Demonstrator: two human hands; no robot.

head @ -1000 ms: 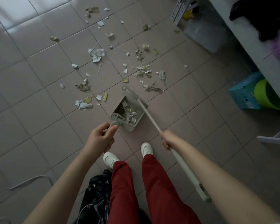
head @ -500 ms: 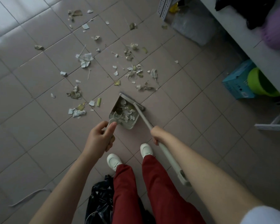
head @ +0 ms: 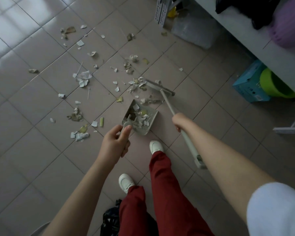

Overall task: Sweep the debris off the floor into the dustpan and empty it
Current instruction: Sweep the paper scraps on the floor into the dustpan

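My left hand [head: 115, 143] grips the handle of a grey dustpan [head: 152, 120] that rests on the tiled floor and holds paper scraps. My right hand [head: 181, 120] holds the pale handle of a broom [head: 169, 104]. The broom's head [head: 160, 87] lies on the floor beyond the pan's mouth, behind a small pile of scraps [head: 137, 86]. More paper and leaf debris [head: 83, 78] is scattered over the tiles to the left and beyond.
A black rubbish bag [head: 110, 222] lies behind my feet. A white shelf [head: 255, 40] runs along the right, with a blue box [head: 249, 84], a green bucket [head: 274, 84] and a clear plastic bag [head: 192, 31] under it. My white shoes stand just behind the pan.
The broom head has moved away from the pan's mouth, up and to the right, past the scrap pile. The pan stays put in my left hand.
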